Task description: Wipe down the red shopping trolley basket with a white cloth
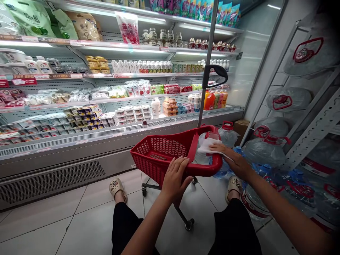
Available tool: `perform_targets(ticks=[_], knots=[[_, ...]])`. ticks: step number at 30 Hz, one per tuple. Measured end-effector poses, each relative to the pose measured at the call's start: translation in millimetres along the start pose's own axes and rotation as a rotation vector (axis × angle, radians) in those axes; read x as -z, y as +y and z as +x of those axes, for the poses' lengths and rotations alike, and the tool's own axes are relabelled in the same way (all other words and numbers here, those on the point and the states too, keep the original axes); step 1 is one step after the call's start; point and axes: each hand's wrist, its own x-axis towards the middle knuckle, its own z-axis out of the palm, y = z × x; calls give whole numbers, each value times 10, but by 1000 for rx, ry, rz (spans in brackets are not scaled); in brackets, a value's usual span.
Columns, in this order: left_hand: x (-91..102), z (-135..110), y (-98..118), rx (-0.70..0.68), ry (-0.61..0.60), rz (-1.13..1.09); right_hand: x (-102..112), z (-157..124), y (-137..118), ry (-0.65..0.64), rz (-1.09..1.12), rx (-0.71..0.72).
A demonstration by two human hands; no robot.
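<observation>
Wiping appears to be under way at the right end of a red shopping basket (162, 176), which stands on a wheeled frame (181, 214) between the person's feet, near the chilled shelves (143, 140). The right hand (227, 156) holds a white cloth (206, 146) against the red handle loop (218, 163). The left hand (175, 177) grips nothing: its fingers lie extended over the near rim, the thumb held apart, probably to steady the basket. How much has been done cannot be told, since no surface shows a clear difference between wiped and unwiped. The cloth touches only the loop; the basket's lattice sides, the pole (209, 46) and its black grip (216, 76) may be left.
</observation>
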Motion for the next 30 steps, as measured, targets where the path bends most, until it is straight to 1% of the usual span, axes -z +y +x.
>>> perform_targets(ticks=[2,4,6,8,12,15,19,21,22,24,25,28,30], knots=[[-7,27,6,2,-1,4,-20,74,52,12,20,-32],[-23,56,8,6,-10,27,-59,98,35,42,20,-68],[-43,79,11,17,-18,64,-111,54,-48,73,-1,-95],[-65,95,20,38,-14,103,-167,-40,-184,86,-47,-92],[-96,118,47,99,21,146,-249,-225,-507,34,-245,-10],[-89,140,65,116,15,148,-289,-259,-694,1,-392,41],[-70,204,88,99,-15,141,-377,-217,-848,-60,-490,117],[-64,241,47,60,-28,141,-431,-196,-881,-96,-536,163],[-59,253,-8,31,-44,144,-452,-189,-879,-109,-556,177],[-40,250,-202,17,-77,171,-469,-184,-835,-116,-583,173],[-26,234,-335,41,-91,198,-466,-186,-793,-108,-590,157],[13,144,-758,235,-102,326,-441,-192,-627,-51,-598,73],[0,91,-928,257,-130,357,-452,-183,-514,9,-607,5]])
